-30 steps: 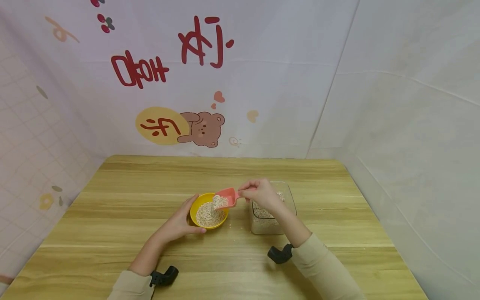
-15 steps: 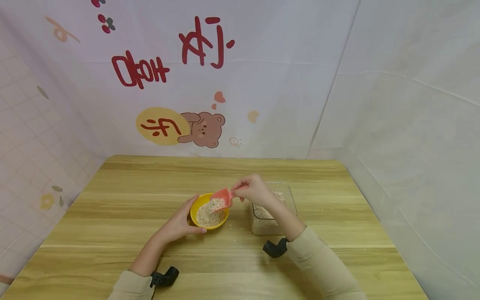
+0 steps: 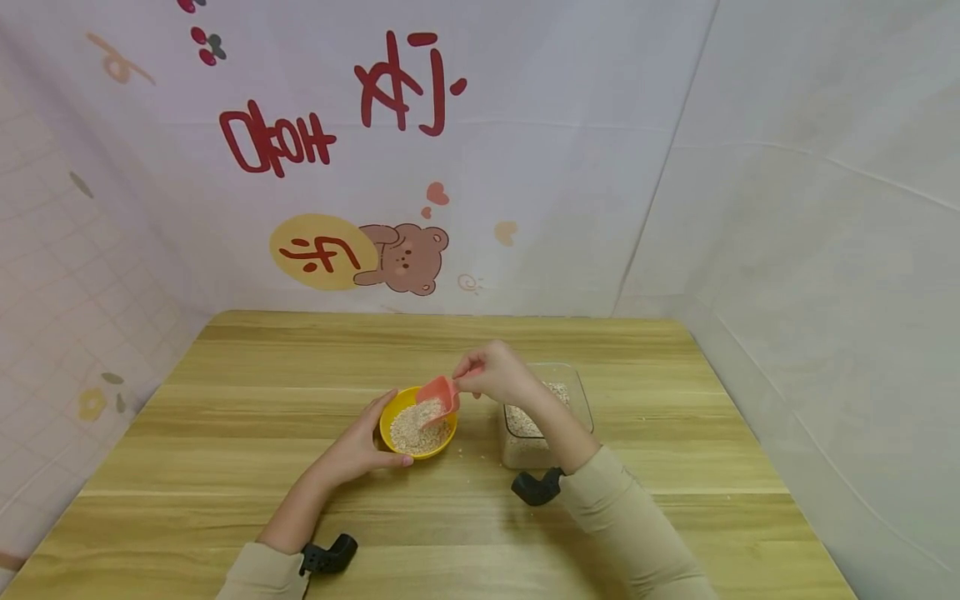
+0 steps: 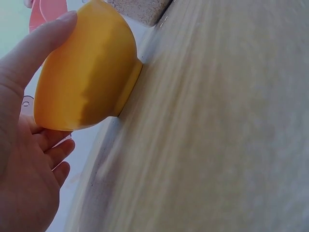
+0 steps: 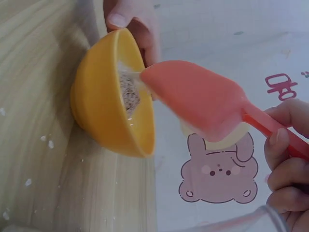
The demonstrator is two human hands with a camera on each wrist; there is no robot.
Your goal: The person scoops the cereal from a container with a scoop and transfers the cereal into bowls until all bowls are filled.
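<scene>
A yellow bowl (image 4: 91, 67) stands on the table with oat flakes (image 3: 408, 433) in it. My left hand (image 3: 367, 442) holds its left side, the thumb at the near rim and the fingers round the far side. In my right hand (image 3: 495, 377) is the handle of a pink scoop (image 5: 198, 96). The scoop's mouth tips down over the bowl's right part, and flakes slide off it in the right wrist view. Right of the bowl stands a clear square container (image 3: 525, 454) of oat flakes, partly hidden under my right forearm.
A few loose flakes (image 5: 43, 138) lie on the wooden table (image 3: 450, 525) between bowl and container. Behind the table's far edge hangs a white printed cloth (image 3: 540, 167), with more cloth on both sides.
My right hand has moved left with the scoop, further over the bowl. The scoop tilts more, and flakes have slid from it into the bowl. The left hand stays put.
</scene>
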